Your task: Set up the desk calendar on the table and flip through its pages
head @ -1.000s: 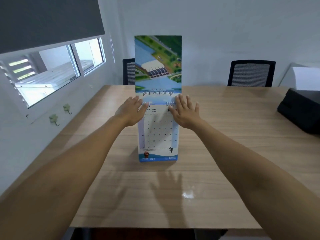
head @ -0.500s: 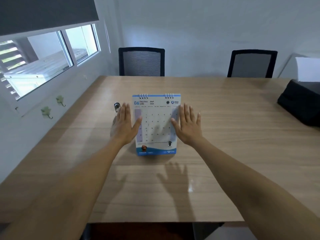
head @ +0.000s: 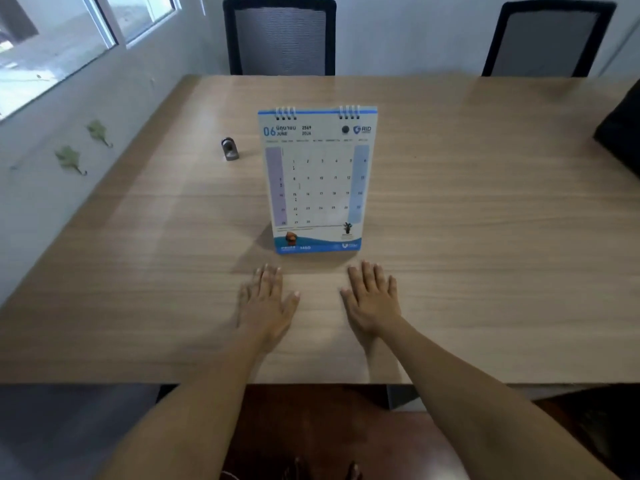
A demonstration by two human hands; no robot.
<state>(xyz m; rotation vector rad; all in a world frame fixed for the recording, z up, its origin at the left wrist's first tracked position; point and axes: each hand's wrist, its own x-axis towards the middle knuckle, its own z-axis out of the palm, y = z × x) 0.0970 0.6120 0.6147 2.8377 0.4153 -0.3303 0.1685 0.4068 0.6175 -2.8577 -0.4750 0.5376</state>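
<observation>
A white and blue spiral-bound desk calendar point(head: 318, 178) stands upright on the wooden table point(head: 467, 220), showing the June page. My left hand point(head: 266, 303) lies flat on the table just in front of the calendar's left corner, fingers apart, holding nothing. My right hand point(head: 372, 299) lies flat in front of the calendar's right corner, also open and apart from it.
A small grey metal object point(head: 229, 148) sits on the table left of the calendar. Two black mesh chairs point(head: 280, 36) point(head: 547, 39) stand at the far edge. A black bag point(head: 620, 129) rests at the right. The wall with windows runs along the left.
The illustrated page was flipped over the back, leaving the June page showing. Both hands then left the calendar's sides and drew back onto the table in front of it.
</observation>
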